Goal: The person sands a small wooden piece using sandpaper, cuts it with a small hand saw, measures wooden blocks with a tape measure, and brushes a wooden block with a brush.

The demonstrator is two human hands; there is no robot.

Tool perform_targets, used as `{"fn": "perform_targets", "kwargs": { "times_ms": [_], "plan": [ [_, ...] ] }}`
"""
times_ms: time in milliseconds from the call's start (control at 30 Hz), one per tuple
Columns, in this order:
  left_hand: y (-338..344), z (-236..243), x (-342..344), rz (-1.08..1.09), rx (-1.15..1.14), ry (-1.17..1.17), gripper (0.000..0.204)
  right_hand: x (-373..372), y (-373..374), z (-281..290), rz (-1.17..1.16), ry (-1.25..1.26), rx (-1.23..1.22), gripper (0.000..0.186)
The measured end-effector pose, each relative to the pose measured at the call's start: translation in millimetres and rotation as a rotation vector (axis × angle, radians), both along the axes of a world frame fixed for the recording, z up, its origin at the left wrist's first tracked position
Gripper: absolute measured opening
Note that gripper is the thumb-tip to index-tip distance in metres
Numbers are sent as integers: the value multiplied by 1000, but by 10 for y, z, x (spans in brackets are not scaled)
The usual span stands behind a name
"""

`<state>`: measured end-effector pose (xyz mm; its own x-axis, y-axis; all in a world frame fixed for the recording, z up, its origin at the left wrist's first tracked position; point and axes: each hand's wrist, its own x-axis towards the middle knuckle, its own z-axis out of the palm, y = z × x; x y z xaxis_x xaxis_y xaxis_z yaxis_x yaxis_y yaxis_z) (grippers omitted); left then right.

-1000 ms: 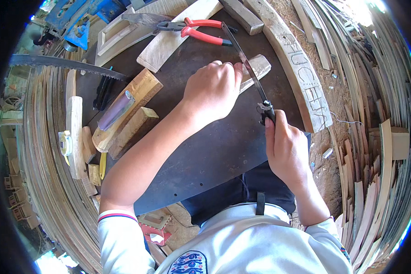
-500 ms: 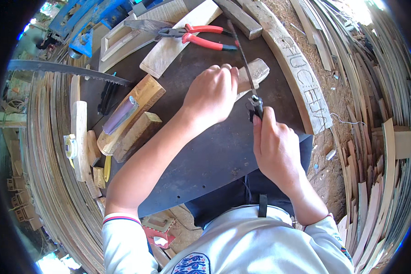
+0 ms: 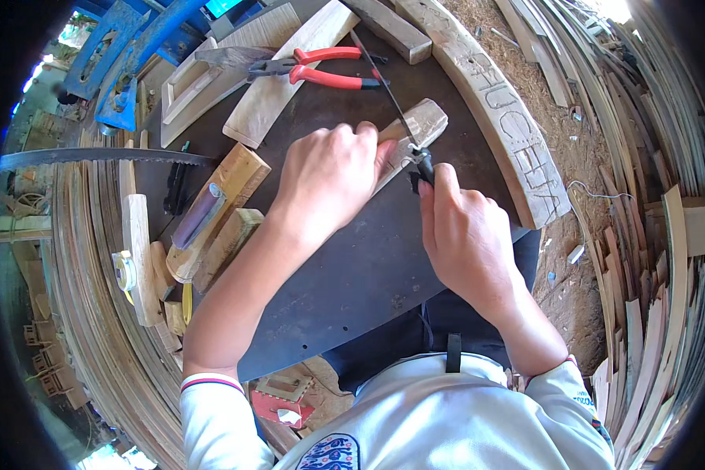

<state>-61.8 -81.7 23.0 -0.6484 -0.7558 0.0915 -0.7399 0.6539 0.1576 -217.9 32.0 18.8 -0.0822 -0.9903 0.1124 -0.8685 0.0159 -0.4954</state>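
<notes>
My left hand (image 3: 327, 174) is closed around a pale wooden block (image 3: 424, 122) on the dark tabletop, its far right end sticking out past my fingers. In my right hand (image 3: 470, 227) is the black handle (image 3: 424, 168) of a thin-bladed saw, gripped with the fingers wrapped round it. The narrow saw blade (image 3: 393, 102) runs up and leftward across the block, just beyond my left fingers. Whether its teeth are sunk into the wood I cannot tell. Red-handled pliers (image 3: 318, 69) lie on a wooden piece close to the blade's far end.
A curved wooden beam (image 3: 493, 110) with carved marks borders the table's right side. To the left are a toothed blade (image 3: 102, 155), a purple roll (image 3: 199, 217) on a wood block, and a tape measure (image 3: 124, 271). Long wooden strips (image 3: 94, 274) are stacked beyond both sides.
The saw and my right hand have moved a little away from me across the block. My left thumb now shows along the block, and the whole view has shifted slightly.
</notes>
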Motion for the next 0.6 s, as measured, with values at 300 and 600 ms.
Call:
{"fn": "perform_targets", "kwargs": {
  "times_ms": [300, 600],
  "plan": [
    [-96, -85, -2, -91, -199, 144, 31, -59, 143, 1, -5, -19, 29, 19],
    [14, 114, -9, -182, 770, 683, 37, -290, 360, 72, 24, -54, -89, 13]
  ]
}}
